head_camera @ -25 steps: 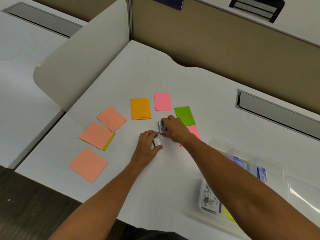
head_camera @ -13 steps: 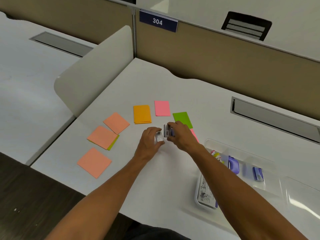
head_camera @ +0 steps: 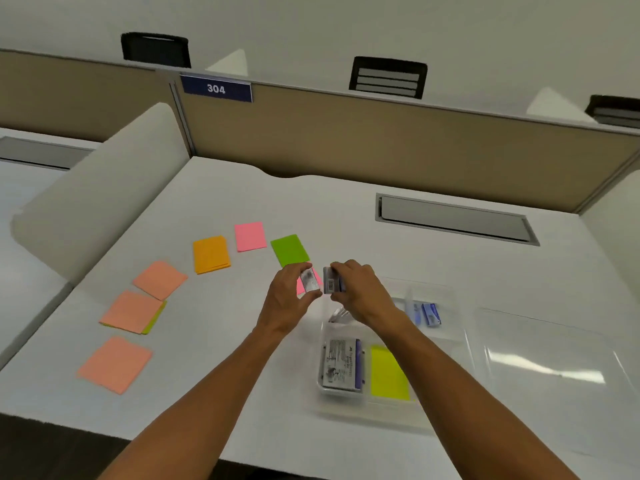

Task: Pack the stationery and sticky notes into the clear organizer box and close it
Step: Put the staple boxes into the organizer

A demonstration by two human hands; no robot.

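Note:
My left hand (head_camera: 287, 299) grips a small clear refill box (head_camera: 310, 280), and my right hand (head_camera: 360, 294) grips a second small box with a barcode (head_camera: 331, 285). Both hover above the far left corner of the clear organizer box (head_camera: 450, 344). Inside it lie a labelled staples pack (head_camera: 341, 363), a yellow sticky pad (head_camera: 388, 372) and small blue items (head_camera: 427, 315). On the desk lie three salmon pads (head_camera: 116, 363) (head_camera: 131, 311) (head_camera: 160, 279), an orange pad (head_camera: 211, 253), a pink pad (head_camera: 250, 236), a green pad (head_camera: 289, 249) and another pink pad (head_camera: 300, 287), mostly hidden under my hands.
The organizer's clear lid (head_camera: 554, 368) lies open flat to the right. A white curved divider (head_camera: 97, 199) borders the desk on the left, a tan partition (head_camera: 381, 143) stands at the back, and a grey cable slot (head_camera: 453, 218) sits in the desk at far right.
Both hands have lifted off the desk with their small boxes and moved right, toward the organizer box. The camera has tilted up.

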